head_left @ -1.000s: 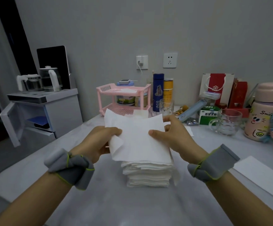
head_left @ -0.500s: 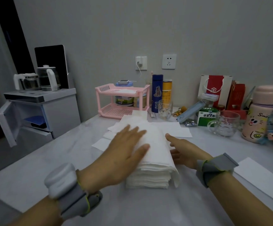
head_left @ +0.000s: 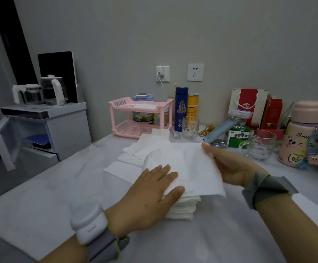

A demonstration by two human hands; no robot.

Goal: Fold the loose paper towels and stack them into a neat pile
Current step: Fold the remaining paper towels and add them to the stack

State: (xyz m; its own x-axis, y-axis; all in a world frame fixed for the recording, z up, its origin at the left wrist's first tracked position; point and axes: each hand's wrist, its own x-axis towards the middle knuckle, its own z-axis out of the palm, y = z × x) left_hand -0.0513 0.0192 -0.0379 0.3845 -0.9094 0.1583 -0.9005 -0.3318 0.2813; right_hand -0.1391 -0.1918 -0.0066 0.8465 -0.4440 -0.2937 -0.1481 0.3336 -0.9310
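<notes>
Paper towels point(head_left: 182, 209) sit folded in a stack on the pale surface point(head_left: 59, 196) right in front of us, near its middle. A top sheet point(head_left: 192, 168) lies spread over the stack, wider than the pile, and it overhangs on the right side, where it is raised off the surface. Our left hand point(head_left: 150, 198) lies flat on the near left part of that sheet with straight fingers and presses it down onto the stack; it grips nothing. Our right hand point(head_left: 234, 168) holds the sheet's right edge, with one fingertip up at the far right corner and the other fingers curled at the edge. Both wrists wear grey bands, and the left one carries a white block.

Behind the stack, several loose towels point(head_left: 141, 149) lie unfolded and overlapping on the surface, reaching toward a pink rack point(head_left: 141, 114) at the wall. Just right of the rack stand a blue bottle point(head_left: 181, 109) and a yellow can point(head_left: 192, 105), with a small glass point(head_left: 190, 127) in front of them. Further right we see a green box point(head_left: 238, 137), a glass mug point(head_left: 258, 147), a red and white bag point(head_left: 248, 105) and a pink flask point(head_left: 302, 133) with a cartoon face. Off to the left, apart from the surface, a cabinet point(head_left: 46, 130) with an open door bears a kettle point(head_left: 53, 91).
</notes>
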